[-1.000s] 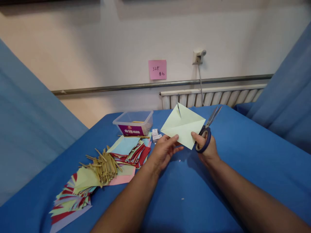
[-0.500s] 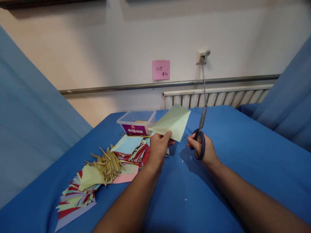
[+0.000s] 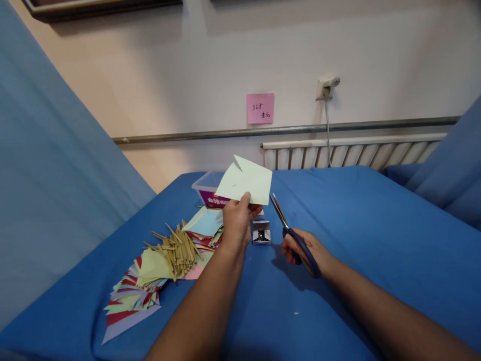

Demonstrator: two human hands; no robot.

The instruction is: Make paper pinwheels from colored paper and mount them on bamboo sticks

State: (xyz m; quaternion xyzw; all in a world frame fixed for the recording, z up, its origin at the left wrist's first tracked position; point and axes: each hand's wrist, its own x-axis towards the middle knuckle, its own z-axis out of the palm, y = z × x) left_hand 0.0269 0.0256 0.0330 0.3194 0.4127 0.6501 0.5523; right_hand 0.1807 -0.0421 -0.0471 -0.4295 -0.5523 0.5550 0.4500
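Left hand [image 3: 236,223] pinching green paper [image 3: 246,179], up off the blue table [image 3: 338,225] for cutting. Right hand [image 3: 304,249] closed around scissors [image 3: 291,234], blades pointing far.

Pale wall [image 3: 180,75] with pink note [image 3: 260,108], radiator [image 3: 349,154], blue-covered table [image 3: 368,225].

This looks like a plain room set up for paper crafts, maybe a classroom or activity room. A tabletop [image 3: 376,225] with a blue cloth fills the middle, with a heap of colored paper pieces [image 3: 135,298] and little sticks [image 3: 180,248] at 8 o'clock. At 12 o'clock a bare wall holds a pink sticky note [image 3: 260,108], a metal rail [image 3: 285,129], a white radiator [image 3: 349,153] and a plug socket [image 3: 326,86].
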